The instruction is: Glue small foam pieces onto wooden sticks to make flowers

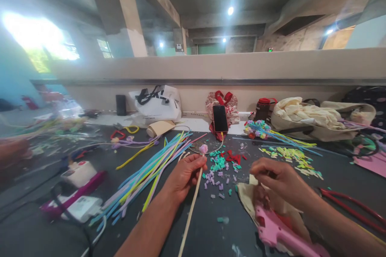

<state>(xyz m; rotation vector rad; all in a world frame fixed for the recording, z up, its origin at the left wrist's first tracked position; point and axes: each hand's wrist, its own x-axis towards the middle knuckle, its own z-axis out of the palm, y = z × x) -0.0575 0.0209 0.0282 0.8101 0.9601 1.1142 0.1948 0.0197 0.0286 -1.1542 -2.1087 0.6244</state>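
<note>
My left hand [183,176] is closed around a thin wooden stick [190,213] that slants down toward me. A small pink tuft [204,149] tops the stick just above my fingers. My right hand [279,178] is pinched shut over a cream cloth [245,200]; what its fingertips hold is too small to make out. A pink glue gun [277,233] lies on the cloth under my right wrist. Between my hands lie several cut purple, teal and red pieces [218,168].
A bundle of long coloured pipe cleaners [150,168] lies left of my left hand. A phone [220,119] leans at the back, with bags [157,104] and a dark jar [263,109]. Red-handled scissors [350,204] lie at right. A power strip [78,204] sits at left.
</note>
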